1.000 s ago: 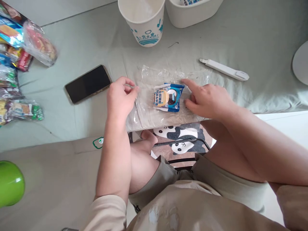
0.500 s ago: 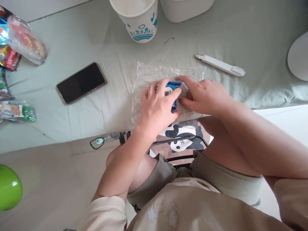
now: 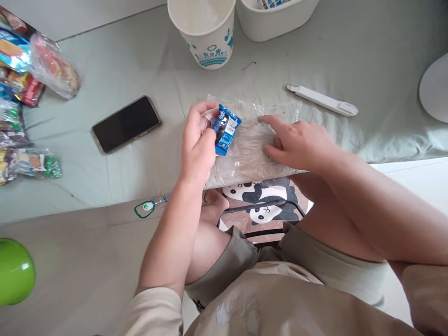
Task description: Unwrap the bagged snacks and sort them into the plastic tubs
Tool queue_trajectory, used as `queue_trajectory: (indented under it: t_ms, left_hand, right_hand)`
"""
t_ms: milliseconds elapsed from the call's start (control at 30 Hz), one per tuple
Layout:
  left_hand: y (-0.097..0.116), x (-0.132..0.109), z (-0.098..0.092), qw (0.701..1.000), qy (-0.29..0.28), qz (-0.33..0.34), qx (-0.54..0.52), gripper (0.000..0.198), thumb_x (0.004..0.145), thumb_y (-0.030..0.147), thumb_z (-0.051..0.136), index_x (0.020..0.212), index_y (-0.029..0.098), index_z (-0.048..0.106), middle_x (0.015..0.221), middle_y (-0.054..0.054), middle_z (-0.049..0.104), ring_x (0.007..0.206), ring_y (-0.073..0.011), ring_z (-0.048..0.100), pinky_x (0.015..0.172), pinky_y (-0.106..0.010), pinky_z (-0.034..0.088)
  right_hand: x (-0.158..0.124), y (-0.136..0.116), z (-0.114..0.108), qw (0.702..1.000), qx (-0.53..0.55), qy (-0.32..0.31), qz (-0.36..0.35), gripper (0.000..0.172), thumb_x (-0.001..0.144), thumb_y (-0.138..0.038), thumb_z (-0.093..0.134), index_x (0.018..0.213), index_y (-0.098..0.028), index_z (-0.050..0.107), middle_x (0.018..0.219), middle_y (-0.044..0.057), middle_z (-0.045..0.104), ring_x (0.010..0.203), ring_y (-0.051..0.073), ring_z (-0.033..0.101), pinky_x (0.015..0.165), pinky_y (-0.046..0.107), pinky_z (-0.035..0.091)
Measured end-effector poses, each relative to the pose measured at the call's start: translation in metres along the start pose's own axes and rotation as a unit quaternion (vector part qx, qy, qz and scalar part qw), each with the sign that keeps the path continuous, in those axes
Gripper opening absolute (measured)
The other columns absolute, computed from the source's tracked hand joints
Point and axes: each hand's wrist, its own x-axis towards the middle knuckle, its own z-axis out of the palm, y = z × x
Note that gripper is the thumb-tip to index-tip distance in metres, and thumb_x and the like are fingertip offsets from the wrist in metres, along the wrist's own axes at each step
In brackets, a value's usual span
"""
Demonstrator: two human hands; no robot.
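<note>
My left hand [image 3: 199,144] is closed on a small blue snack packet [image 3: 226,129], thumb in front and fingers behind. The packet's white barcode label faces up, and it is lifted at the left part of a clear plastic sheet [image 3: 241,158]. That crinkled sheet lies flat on the cloth-covered table. On the sheet's right side rests my right hand [image 3: 301,142], with index finger and thumb stretched out and apart and the other fingers curled under. Nothing shows in it. Beyond it lies a white utility knife [image 3: 322,100].
A black phone [image 3: 126,123] lies to the left, near several wrapped snacks [image 3: 52,65]. At the back stand a white paper cup [image 3: 213,51] with blue print and a white tub [image 3: 276,23]. A round white object [image 3: 436,88] sits at the right edge. The table's front edge borders my knees.
My left hand has picked the blue packet up off the plastic sheet and moved it left, turning it. My right hand stays on the sheet. The view has shifted slightly.
</note>
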Motion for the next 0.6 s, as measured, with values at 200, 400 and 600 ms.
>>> queue_trajectory:
  t_ms: [200,400,600]
  left_hand:
    - [-0.001,0.028,-0.039,0.995,0.05,-0.017,-0.09,0.029,0.089,0.037,0.065,0.117,0.034,0.058,0.106,-0.001,0.071,0.111,-0.0245,0.072,0.081,-0.039,0.063]
    - [0.012,0.024,-0.053,0.945,0.04,-0.002,-0.324,0.049,0.063,0.015,0.066,0.105,0.039,0.058,0.122,0.01,0.07,0.126,-0.0194,0.064,0.092,-0.039,0.062]
    - [0.011,-0.011,0.004,0.925,-0.158,-0.143,-0.316,0.062,0.056,0.019,0.053,0.116,0.032,0.053,0.104,-0.001,0.073,0.085,-0.0227,0.071,0.061,-0.035,0.056]
  right_hand:
    - [0.0,0.0,-0.001,1.0,0.003,0.001,-0.002,0.074,0.091,-0.04,0.048,0.163,-0.023,0.041,0.091,0.01,0.079,0.074,0.028,0.062,0.059,0.031,0.031]
    - [-0.004,-0.004,-0.001,1.0,-0.015,0.01,0.003,0.073,0.094,-0.04,0.046,0.164,-0.023,0.04,0.083,0.009,0.077,0.068,0.027,0.063,0.056,0.031,0.031]
    - [-0.019,-0.001,-0.004,0.957,0.232,0.174,-0.014,0.053,0.093,-0.045,0.054,0.137,-0.017,0.06,0.092,0.008,0.076,0.079,0.022,0.07,0.072,0.035,0.053]
